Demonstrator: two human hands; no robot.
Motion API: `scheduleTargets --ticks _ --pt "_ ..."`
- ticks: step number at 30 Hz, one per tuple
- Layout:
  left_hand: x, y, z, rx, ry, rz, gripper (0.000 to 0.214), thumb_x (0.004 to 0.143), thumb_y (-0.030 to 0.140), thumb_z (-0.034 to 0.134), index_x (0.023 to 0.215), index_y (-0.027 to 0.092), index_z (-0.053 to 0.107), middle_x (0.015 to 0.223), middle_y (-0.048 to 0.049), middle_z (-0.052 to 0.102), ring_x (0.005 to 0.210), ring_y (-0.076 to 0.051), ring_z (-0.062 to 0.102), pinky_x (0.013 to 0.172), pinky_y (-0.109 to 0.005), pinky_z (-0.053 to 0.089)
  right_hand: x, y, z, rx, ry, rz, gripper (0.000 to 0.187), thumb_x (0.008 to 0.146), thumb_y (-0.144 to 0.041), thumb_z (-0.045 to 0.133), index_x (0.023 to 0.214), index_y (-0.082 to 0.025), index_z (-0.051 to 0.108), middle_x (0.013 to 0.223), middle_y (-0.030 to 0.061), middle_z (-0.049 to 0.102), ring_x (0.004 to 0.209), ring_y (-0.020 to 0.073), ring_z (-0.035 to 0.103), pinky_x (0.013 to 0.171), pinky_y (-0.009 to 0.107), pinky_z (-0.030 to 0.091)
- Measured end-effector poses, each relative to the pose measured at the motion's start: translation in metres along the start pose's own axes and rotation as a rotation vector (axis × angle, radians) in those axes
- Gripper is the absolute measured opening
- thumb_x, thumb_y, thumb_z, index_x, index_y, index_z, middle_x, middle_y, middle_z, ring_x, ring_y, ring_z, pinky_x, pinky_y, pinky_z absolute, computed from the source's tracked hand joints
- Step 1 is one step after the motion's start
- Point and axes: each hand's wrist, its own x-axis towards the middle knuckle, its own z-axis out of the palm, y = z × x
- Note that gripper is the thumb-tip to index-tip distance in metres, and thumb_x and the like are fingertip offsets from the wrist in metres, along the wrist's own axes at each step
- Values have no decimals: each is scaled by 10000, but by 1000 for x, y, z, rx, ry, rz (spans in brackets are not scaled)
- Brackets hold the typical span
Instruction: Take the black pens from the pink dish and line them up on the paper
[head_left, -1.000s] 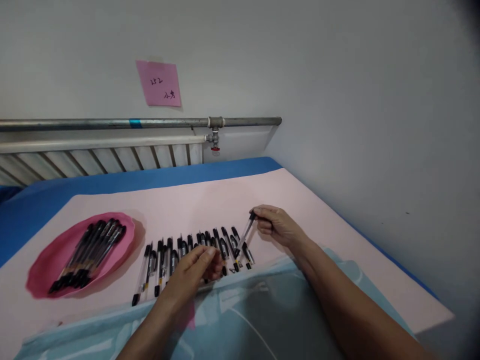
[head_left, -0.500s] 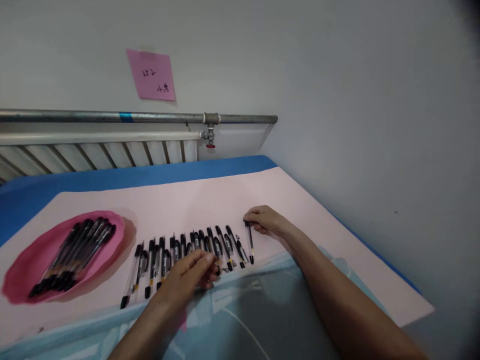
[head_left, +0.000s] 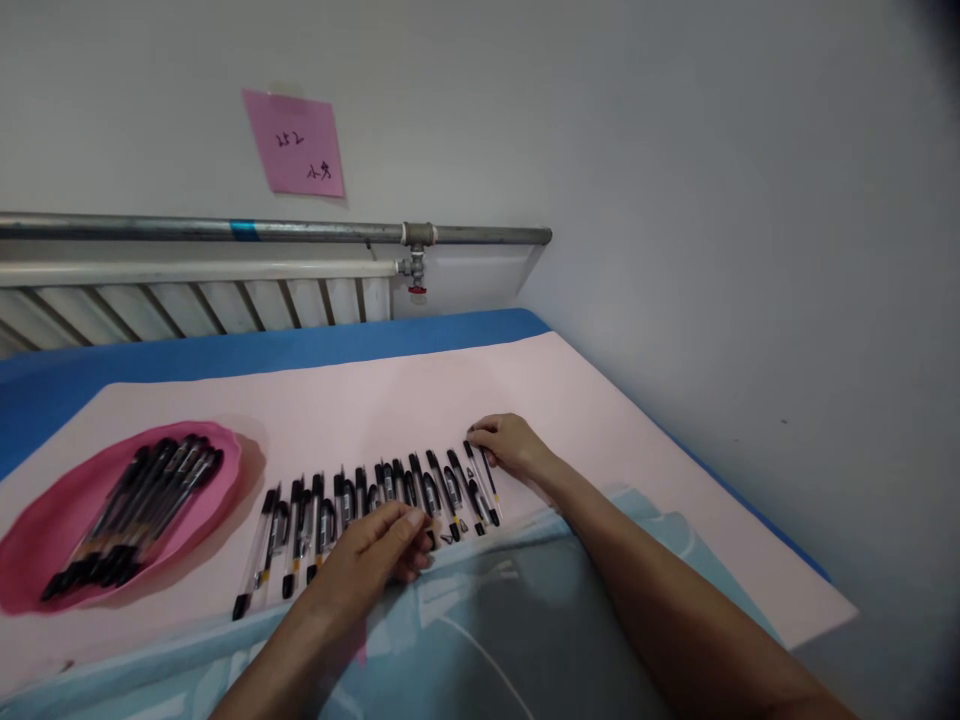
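A row of black-ended clear pens (head_left: 318, 515) lies side by side on the pink sheet, with black clipped caps (head_left: 279, 524) and small pieces among them. At the row's right end, my right hand (head_left: 504, 440) is closed in a pinch on the upper end of a slim pen (head_left: 490, 474), its dark ink core and yellow band showing. My left hand (head_left: 390, 540) rests over the near ends of the middle pens. Its fingers are curled together, and whatever they hold, if anything, is hidden. A black pen tip shows right by its fingertips.
On the left stands a pink oval dish (head_left: 217, 500) holding several pens. The pink sheet (head_left: 405, 400) covers a blue tabletop (head_left: 300, 338). Light-blue cloth (head_left: 540, 600) lies along the near edge. A radiator (head_left: 172, 310), pipes (head_left: 315, 233) and the walls border the table.
My right hand has moved left with the pen, nearer the end of the row. My left hand stays about where it was. The view has shifted slightly.
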Motion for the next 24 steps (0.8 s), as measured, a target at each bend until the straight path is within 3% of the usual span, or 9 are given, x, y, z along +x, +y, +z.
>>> scheduleTargets --ticks 7,10,18,24 --pt "0 -1 -1 34 2 -6 331 773 463 528 825 150 625 760 -52 602 658 -134 543 612 -255 421 -1 -3 7 -124 64 -3 69 662 -193 600 626 -143 632 454 -24 551 386 88 489 436 203 373" --pt "-1 -1 0 47 4 1 341 777 466 518 837 148 623 770 -52 604 663 -133 545 614 -254 420 -4 -6 7 -175 80 -2 133 711 -230 563 655 -143 647 410 -28 531 405 97 503 474 201 386" --pt "1 -2 -1 82 -5 10 367 757 498 522 831 153 622 771 -48 610 653 -133 544 604 -251 420 -13 -15 2 -319 63 18 193 751 -231 499 636 -141 625 380 -33 503 399 91 484 460 185 358" --pt "0 -1 -1 141 -13 36 359 765 494 510 796 156 625 750 -53 611 657 -144 542 602 -253 420 -38 -12 -11 -450 -14 12 124 711 -200 527 646 -151 620 404 -40 499 392 88 464 445 193 319"
